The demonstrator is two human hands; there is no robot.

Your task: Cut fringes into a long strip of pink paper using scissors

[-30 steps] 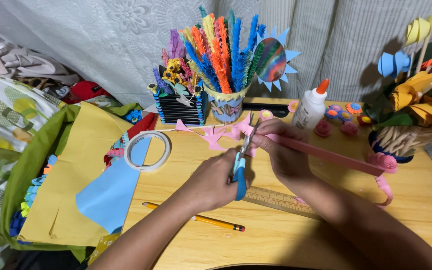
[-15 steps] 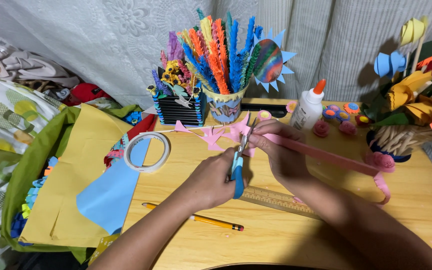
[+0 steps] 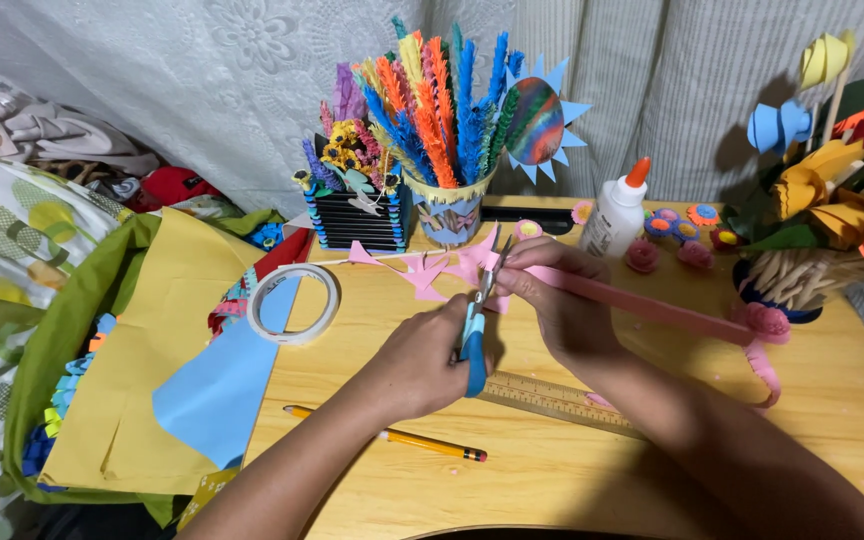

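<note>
Cutting with blue-handled scissors (image 3: pixel 476 330), the left hand (image 3: pixel 422 360) has its fingers closed through the handles, blades slightly parted at the end of a pink paper strip (image 3: pixel 642 305). The right hand (image 3: pixel 562 300) pinches that strip just beside the blades, above the wooden surface (image 3: pixel 372 400). Thin, light and floppy, the strip is best held near the cut. Compared with a second ago, little has shifted.
</note>
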